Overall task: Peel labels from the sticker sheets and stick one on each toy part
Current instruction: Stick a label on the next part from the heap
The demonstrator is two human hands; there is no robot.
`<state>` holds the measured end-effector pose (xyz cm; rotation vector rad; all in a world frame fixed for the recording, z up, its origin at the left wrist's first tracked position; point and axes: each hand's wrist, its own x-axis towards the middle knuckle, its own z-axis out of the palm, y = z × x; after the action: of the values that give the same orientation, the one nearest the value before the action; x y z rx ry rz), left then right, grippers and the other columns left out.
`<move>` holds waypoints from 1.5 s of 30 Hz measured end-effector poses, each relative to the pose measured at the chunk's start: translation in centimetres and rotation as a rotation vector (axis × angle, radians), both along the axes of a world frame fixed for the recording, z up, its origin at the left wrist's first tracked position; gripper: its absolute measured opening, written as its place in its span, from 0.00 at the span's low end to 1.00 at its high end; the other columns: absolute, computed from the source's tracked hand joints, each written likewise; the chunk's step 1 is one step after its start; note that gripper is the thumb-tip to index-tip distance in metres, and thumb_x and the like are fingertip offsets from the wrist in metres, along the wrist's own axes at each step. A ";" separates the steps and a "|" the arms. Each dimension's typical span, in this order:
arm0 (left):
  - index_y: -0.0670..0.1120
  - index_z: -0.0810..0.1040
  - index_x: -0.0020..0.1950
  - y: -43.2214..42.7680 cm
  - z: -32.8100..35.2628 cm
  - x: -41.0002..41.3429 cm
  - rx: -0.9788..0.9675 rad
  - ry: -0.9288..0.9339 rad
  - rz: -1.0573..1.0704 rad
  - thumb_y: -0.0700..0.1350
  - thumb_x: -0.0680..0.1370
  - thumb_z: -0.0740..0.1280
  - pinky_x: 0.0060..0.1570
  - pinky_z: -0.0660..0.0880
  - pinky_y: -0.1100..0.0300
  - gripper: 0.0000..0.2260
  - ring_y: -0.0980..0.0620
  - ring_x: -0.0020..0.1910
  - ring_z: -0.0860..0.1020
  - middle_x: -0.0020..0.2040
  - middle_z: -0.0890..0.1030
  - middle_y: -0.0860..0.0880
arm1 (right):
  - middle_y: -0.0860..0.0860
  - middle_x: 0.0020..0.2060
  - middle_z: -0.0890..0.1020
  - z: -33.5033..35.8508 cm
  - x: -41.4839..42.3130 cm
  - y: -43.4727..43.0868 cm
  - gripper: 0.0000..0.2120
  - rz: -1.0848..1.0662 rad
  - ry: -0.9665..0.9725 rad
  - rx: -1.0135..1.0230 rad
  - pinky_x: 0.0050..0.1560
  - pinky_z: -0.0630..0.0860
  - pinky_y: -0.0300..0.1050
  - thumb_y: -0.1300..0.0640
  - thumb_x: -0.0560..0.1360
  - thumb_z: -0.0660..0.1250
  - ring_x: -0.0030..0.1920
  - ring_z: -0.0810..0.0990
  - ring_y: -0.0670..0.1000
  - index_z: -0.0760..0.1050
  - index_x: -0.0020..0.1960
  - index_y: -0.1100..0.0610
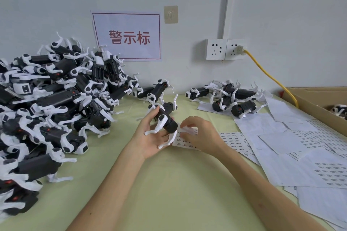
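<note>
My left hand holds a black toy part with white legs just above the green table, its end pointing right. My right hand rests on a sticker sheet right beside that end, thumb and fingers pinched at the sheet's upper left edge where a white label lifts. Whether the label is free of the sheet I cannot tell. A big heap of the same toy parts fills the left side. A smaller group of toy parts lies at the back right.
Several used and partly used sticker sheets cover the right side of the green table. A cardboard box stands at the far right. A yellow cable runs from a wall socket toward it. A red-lettered sign hangs on the wall.
</note>
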<state>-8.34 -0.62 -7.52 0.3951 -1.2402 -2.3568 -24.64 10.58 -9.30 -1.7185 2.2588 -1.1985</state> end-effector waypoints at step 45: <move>0.45 0.80 0.59 1.1 0.1 -1.2 0.235 -0.027 0.155 0.53 0.72 0.75 0.39 0.71 0.59 0.19 0.50 0.43 0.80 0.49 0.80 0.48 | 0.44 0.45 0.87 0.6 0.6 0.6 0.04 0.024 -0.263 -0.158 0.47 0.79 0.37 0.62 0.77 0.73 0.44 0.84 0.40 0.84 0.49 0.54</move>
<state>-9.59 0.51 -7.44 0.5787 -0.9102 -2.3749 -24.01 11.13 -8.68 -1.5236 2.0341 -1.5333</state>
